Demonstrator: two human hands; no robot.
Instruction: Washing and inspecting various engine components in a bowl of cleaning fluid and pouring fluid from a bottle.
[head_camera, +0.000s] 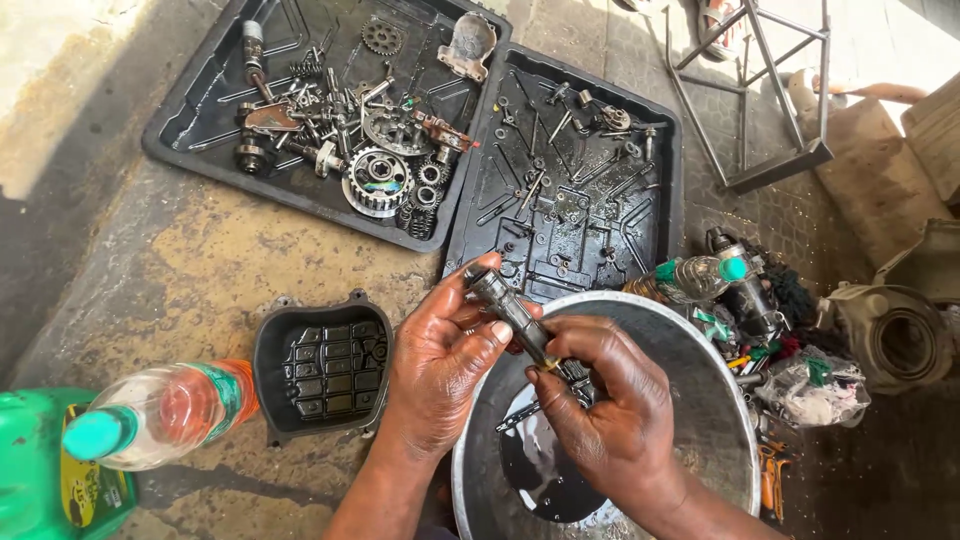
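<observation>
Both my hands hold a dark, oily metal shaft (510, 310) over a round steel basin (700, 400). My left hand (440, 360) grips its upper end between thumb and fingers. My right hand (610, 410) is closed around its lower, toothed end. A little dark oil lies in the bottom of the basin. The middle of the shaft shows between my hands.
Two black trays lie ahead: the left tray (200, 135) holds gears, springs and bolts, the right tray (660, 170) several small parts. A black engine cover (325, 370), a plastic bottle (170, 410) and a green can (30, 470) sit left. Rags, a small bottle (700, 275) and a metal frame (770, 90) are right.
</observation>
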